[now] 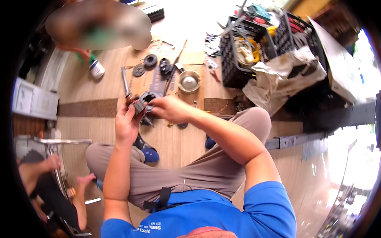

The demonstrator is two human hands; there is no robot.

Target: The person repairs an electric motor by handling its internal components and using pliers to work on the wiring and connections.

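My left hand [126, 123] is closed around a small grey metal block that looks like a motor core [139, 106], with some reddish wire by it. My right hand [170, 109] meets it from the right, fingertips pinched together at its edge; what they pinch is too small to make out. Just beyond both hands, a dark round motor housing [149, 96] shows its hollow inside, partly covered by my fingers. To its right on a cardboard sheet [143, 84] rests a pale finned fan wheel [189, 81].
Farther off lie a black ring [150, 60], a grey disc [138, 70], a black part [164, 66] and a long-handled tool [126, 81]. Black crates [234, 67] and a whitish cloth [274, 73] stand at right. A white bottle [96, 70] is far left; another person's leg [79, 198] shows lower left.
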